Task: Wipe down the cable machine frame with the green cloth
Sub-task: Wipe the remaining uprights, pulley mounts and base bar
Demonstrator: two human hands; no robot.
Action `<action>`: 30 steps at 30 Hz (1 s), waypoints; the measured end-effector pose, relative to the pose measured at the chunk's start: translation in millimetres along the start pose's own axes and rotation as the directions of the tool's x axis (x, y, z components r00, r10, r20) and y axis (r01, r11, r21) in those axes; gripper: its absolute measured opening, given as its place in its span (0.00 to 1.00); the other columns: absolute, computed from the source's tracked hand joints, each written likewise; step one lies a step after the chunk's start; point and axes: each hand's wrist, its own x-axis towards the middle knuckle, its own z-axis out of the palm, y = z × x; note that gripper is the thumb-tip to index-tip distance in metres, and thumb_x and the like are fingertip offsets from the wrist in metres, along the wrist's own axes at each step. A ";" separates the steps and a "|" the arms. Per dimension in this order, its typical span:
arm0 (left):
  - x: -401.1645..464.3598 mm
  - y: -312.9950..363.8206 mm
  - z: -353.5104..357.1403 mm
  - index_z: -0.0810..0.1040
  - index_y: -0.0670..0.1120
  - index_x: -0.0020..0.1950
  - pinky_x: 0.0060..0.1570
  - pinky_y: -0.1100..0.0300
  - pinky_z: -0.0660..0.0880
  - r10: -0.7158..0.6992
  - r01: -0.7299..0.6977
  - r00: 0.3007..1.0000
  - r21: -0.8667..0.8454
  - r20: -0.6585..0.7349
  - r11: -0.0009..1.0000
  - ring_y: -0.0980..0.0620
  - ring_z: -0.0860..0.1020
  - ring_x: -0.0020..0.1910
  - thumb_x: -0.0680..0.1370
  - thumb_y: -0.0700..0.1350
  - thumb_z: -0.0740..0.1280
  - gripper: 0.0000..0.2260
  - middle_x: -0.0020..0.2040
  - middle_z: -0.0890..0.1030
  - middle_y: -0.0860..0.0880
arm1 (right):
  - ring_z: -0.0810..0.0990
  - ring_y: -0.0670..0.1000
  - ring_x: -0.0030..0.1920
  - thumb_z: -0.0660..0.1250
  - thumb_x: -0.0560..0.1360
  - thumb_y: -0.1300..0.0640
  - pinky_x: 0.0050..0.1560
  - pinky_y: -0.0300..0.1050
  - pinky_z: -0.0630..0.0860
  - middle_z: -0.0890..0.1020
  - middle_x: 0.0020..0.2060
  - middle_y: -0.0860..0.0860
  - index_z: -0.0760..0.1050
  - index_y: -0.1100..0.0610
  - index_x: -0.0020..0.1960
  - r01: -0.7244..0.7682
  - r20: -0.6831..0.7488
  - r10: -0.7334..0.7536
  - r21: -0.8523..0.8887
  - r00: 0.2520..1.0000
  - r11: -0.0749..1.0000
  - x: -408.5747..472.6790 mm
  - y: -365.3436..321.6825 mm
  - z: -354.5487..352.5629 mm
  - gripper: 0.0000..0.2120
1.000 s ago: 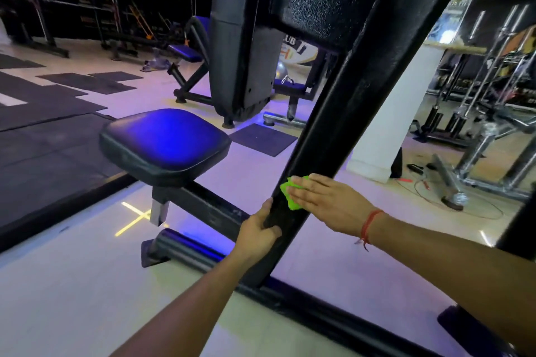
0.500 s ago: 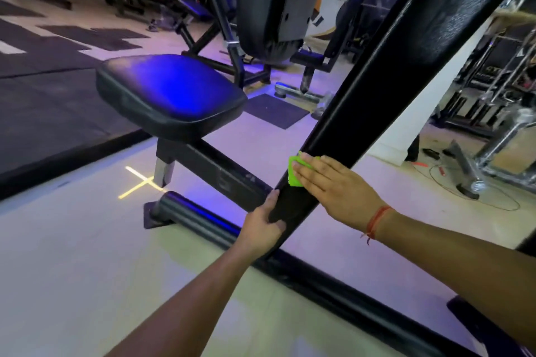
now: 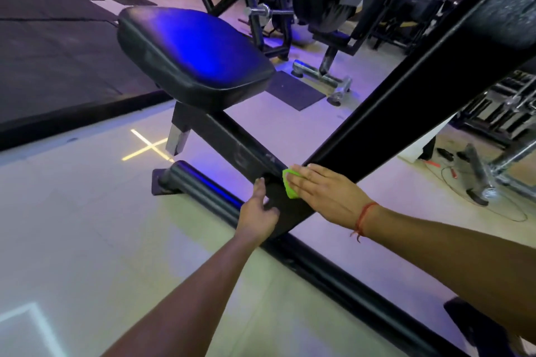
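Two hands were on the job, both at frame centre. Biggest item: slanted black painted steel frame beam (image 3: 406, 101) of the cable machine, running from upper right down to the floor rail at lower centre. Black padded square seat (image 3: 194, 58) sat upper left of centre, on its own black support bar that met the beam near the hands. Pale tiled floor (image 3: 87, 226) filled the lower left.

Right hand (image 3: 327, 194) lay flat, fingers straight and together, pressing the small bright green cloth (image 3: 290, 187) against the beam's lower end; only the cloth's left edge showed past the fingertips. Left hand (image 3: 258, 211) sat just below, fingers curled round the beam's edge, thumb up, bracing.

Judgement: wipe was mid-stroke near the bottom of the beam. To do it well: keep the palm flat so the whole cloth stays loaded, overlap passes, cover the side faces and the joint with the seat bar, refold the cloth when dirty. Shift the bracing hand off the last unwiped patch before finishing.
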 end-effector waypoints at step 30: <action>107.7 -1.8 -93.2 0.57 0.50 0.82 0.80 0.46 0.50 -0.211 0.022 0.974 -0.900 -0.078 0.434 0.50 0.58 0.80 0.84 0.62 0.46 0.29 0.81 0.61 0.53 | 0.49 0.56 0.82 0.48 0.82 0.58 0.80 0.56 0.46 0.64 0.79 0.53 0.64 0.59 0.78 0.301 0.211 -0.286 -0.046 0.935 0.952 137.2 -22.0 -15.9 0.25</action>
